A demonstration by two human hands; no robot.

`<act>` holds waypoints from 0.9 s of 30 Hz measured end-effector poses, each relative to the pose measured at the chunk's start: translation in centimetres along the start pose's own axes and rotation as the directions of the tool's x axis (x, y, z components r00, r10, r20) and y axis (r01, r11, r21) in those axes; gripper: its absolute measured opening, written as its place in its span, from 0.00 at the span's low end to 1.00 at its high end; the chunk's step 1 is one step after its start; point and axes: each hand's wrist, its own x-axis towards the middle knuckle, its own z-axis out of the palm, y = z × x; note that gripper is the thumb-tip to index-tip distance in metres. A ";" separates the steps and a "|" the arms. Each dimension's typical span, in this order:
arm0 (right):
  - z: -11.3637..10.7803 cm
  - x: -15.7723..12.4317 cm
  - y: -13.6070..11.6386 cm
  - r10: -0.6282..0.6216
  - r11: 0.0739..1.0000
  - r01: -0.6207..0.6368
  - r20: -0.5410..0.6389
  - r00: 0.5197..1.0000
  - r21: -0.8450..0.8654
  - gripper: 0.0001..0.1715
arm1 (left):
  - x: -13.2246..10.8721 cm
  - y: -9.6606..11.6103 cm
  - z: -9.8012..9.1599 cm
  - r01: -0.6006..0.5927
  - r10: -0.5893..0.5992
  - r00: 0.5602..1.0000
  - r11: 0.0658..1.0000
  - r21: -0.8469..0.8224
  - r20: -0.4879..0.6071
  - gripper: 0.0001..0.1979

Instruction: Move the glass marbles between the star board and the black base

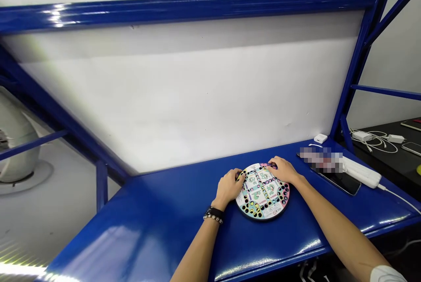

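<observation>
A round board game (262, 192) lies on the blue metal table, its face printed with cartoon figures and colored tracks dotted with many dark round holes. My left hand (228, 188) is at its upper left rim, thumb on top and fingers bent around the edge. On the upper right rim, my right hand (282, 170) grips in the same way, with the thumb over the printed face. The undersides of the fingers are hidden. A black band and a beaded bracelet (213, 215) circle my left wrist.
Right of the board are a phone (342, 182), a white power bank (362, 171) with a cable, and a small white case (320, 138). A blue frame (197, 9) and a white panel (204, 93) rise behind. Chargers (362, 136) lie on a black table at right.
</observation>
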 end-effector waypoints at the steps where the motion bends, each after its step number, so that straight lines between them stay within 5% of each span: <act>1: 0.0 0.0 0.0 -0.001 1.000 0.001 0.000 1.000 0.000 0.14 | 0.0 0.0 0.0 0.000 0.000 1.000 1.000 -0.001 0.001 0.16; 27: 0.4 0.6 0.7 -0.008 0.976 0.027 -0.085 0.996 0.217 0.15 | -0.3 0.1 -0.5 0.032 -0.038 0.999 0.991 -0.132 -0.039 0.16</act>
